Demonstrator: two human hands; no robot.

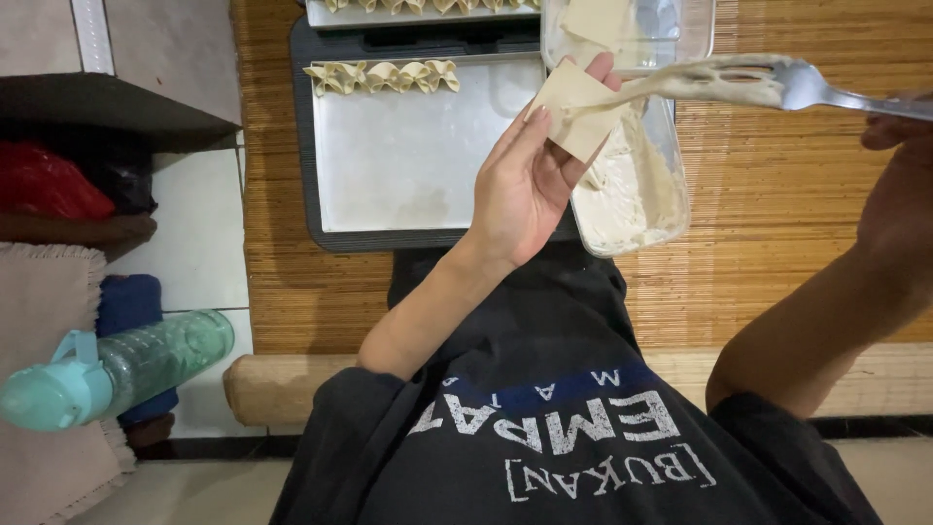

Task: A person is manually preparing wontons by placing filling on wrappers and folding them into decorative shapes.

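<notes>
My left hand is raised palm up with a square, pale dumpling wrapper lying on its fingers. My right hand, at the right edge, grips a metal fork whose tines are coated in pale filling paste and point toward the wrapper. Below the wrapper sits a clear plastic container of the same paste. A metal tray to the left carries a row of several folded dumplings along its far edge.
A second tray of folded dumplings and a clear tub of wrappers lie farther back on a bamboo mat. A green water bottle lies on its side at the left, beside a low shelf.
</notes>
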